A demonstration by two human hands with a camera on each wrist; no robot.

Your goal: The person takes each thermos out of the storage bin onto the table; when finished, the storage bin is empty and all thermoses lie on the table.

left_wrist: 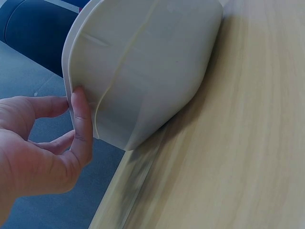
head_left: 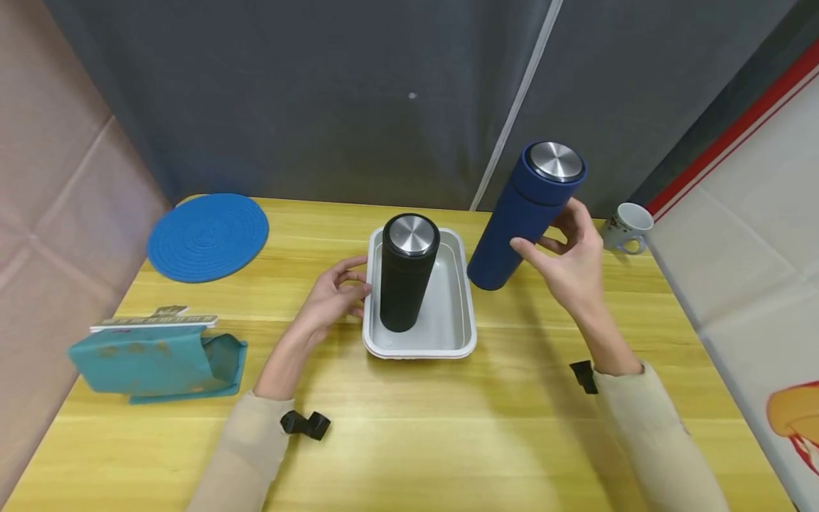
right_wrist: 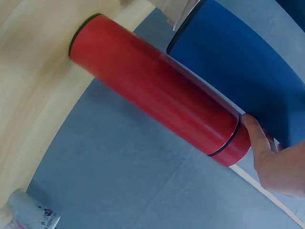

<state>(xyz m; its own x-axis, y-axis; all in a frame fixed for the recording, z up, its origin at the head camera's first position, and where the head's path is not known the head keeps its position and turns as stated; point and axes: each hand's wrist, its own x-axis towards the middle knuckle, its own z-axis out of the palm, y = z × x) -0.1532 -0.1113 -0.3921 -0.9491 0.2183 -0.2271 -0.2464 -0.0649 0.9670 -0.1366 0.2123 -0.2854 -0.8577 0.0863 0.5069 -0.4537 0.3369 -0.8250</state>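
My right hand [head_left: 572,267] grips a dark blue thermos flask [head_left: 521,213] with a silver lid, its top leaning right. In the right wrist view its base appears raised off the table. A red thermos flask [right_wrist: 157,86] stands behind it there, hidden in the head view. A white rectangular tray [head_left: 451,313] sits on the table to the left of the blue flask. Inside the tray, on its left side, a black thermos flask [head_left: 406,284] stands upright. My left hand [head_left: 333,295] is at the tray's left rim, its fingertips pinching the rim in the left wrist view.
A round blue placemat [head_left: 207,238] lies at the back left. Nearer on the left is a teal bag [head_left: 153,359] closed with a ruler-like clip [head_left: 156,322]. A patterned mug [head_left: 627,227] stands at the back right corner. A grey curtain [head_left: 320,107] hangs behind the table.
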